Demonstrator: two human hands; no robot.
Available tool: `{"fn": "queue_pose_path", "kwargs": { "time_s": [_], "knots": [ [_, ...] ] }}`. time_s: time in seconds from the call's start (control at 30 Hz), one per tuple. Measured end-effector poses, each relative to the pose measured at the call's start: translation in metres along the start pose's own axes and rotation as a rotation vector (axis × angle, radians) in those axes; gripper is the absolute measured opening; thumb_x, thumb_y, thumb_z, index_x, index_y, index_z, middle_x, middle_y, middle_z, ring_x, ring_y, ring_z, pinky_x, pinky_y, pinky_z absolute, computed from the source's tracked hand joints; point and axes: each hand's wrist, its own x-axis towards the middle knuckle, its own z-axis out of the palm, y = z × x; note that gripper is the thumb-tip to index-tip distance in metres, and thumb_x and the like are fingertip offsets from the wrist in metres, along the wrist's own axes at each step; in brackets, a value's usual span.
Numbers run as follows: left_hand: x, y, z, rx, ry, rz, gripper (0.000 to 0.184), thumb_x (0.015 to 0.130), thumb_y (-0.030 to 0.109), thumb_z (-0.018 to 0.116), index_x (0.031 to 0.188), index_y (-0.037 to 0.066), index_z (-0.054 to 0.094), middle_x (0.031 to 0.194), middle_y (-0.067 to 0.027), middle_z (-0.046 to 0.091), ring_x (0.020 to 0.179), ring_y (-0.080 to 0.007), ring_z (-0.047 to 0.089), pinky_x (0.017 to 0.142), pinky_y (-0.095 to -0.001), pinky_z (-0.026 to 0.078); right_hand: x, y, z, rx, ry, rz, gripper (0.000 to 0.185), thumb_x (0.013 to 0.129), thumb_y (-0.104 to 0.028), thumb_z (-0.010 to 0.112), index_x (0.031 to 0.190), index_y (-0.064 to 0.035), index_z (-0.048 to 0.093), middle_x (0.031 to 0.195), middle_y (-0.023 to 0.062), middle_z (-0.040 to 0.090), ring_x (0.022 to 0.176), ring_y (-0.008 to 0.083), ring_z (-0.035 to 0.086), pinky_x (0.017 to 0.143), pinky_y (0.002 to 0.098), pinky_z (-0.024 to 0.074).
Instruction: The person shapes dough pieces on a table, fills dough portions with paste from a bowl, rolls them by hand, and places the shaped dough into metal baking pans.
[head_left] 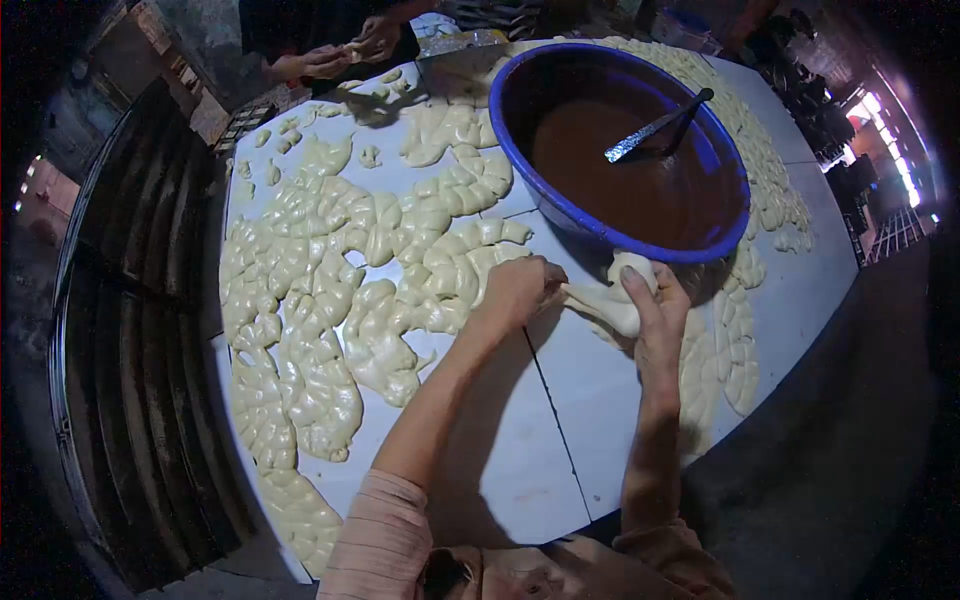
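My left hand (522, 290) is closed, its fingers pinching the drawn-out end of a piece of pale dough (622, 306). The thicker part of that dough lies in my right hand (657, 305), with the thumb pressed on it. Both hands are just below the near rim of a blue basin (600, 235), which holds brown liquid and a metal utensil (645, 135). Many glossy dough pieces (390, 320) lie in joined rows to the left of my hands, and more (720, 350) lie to the right.
Across the white tabletop (500, 440), another person's hands (350, 55) hold a small piece of dough at the far left. Dark metal trays (140, 340) stand stacked along the left side. Dough rows also run behind and right of the basin.
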Motion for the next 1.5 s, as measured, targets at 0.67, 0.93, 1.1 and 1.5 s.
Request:
{"fn": "queue_pose_path", "kwargs": {
  "time_s": [0.67,0.93,1.1,1.5],
  "knots": [
    [0.005,0.033,-0.004,-0.261,-0.211,0.123,0.030,0.079,0.048,0.070,0.086,0.021,0.080,0.080,-0.0098,0.073,0.082,-0.0323,0.068,0.088,-0.0452,0.046,0.002,-0.058,-0.022,0.164,-0.098,-0.008,0.038,0.086,-0.014,0.076,0.117,-0.0001,0.060,0.099,0.0093,0.066,0.084,0.0125,0.065,0.074,0.0266,0.0551],
    [0.014,0.021,0.008,-0.126,-0.176,0.169,0.050,0.076,0.046,0.078,0.114,0.014,0.073,0.103,-0.0154,0.073,0.098,-0.0340,0.069,0.088,-0.0403,0.053,-0.030,-0.130,-0.057,0.144,-0.233,-0.149,0.052,0.084,-0.021,0.076,0.124,0.0041,0.055,0.111,0.0120,0.065,0.092,0.0150,0.064,0.083,0.0281,0.0531],
    [-0.038,0.016,-0.026,-0.359,0.144,0.178,0.057,0.093,0.032,0.063,0.145,0.013,0.048,0.147,-0.0190,0.048,0.129,-0.0356,0.051,0.103,-0.0422,0.045,-0.084,-0.146,-0.032,-0.158,-0.781,0.348,0.066,0.066,-0.023,0.079,0.125,0.0006,0.059,0.103,0.0058,0.065,0.095,0.0125,0.060,0.082,0.0245,0.0464],
    [-0.289,0.010,0.004,-1.556,0.397,-0.661,0.050,0.094,0.027,0.066,0.129,-0.007,0.055,0.114,-0.0175,0.066,0.104,-0.0241,0.064,0.090,-0.0328,0.050,-0.149,0.004,0.100,-0.554,-1.290,0.766,0.054,0.099,-0.052,0.048,0.126,-0.0075,0.060,0.099,0.0032,0.062,0.073,0.0086,0.060,0.047,0.0228,0.0471]
  ]
}}
